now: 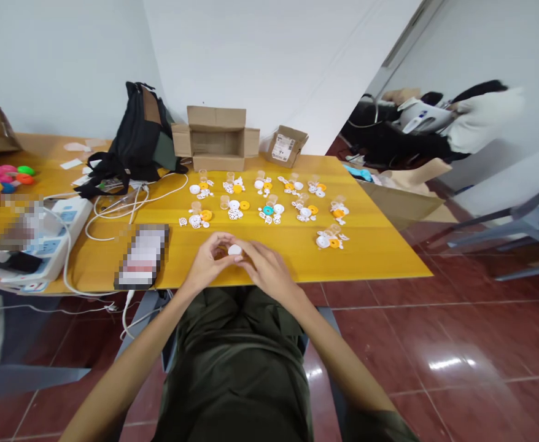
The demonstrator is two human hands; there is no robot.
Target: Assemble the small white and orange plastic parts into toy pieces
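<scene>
Close to the table's front edge, my left hand (210, 261) and my right hand (264, 265) meet around a small white round piece (235, 250). The fingers of both hands are curled and hold it between them. Whether other parts sit inside the grip is hidden. Beyond my hands lie several small groups of parts, with white discs (234, 205), orange rings (206, 215), perforated white pieces (235, 214) and clear cups (224, 202). One group has a teal ring (268, 210). A group at the right has a white dish (323, 241).
On the yellow table (366, 261) stand an open cardboard box (218, 164), a smaller box (285, 146) and a black backpack (135, 135). A phone (143, 255), white cables and a power strip (60, 245) lie left, near colourful balls (7, 175). A person (481, 120) sits at the far right.
</scene>
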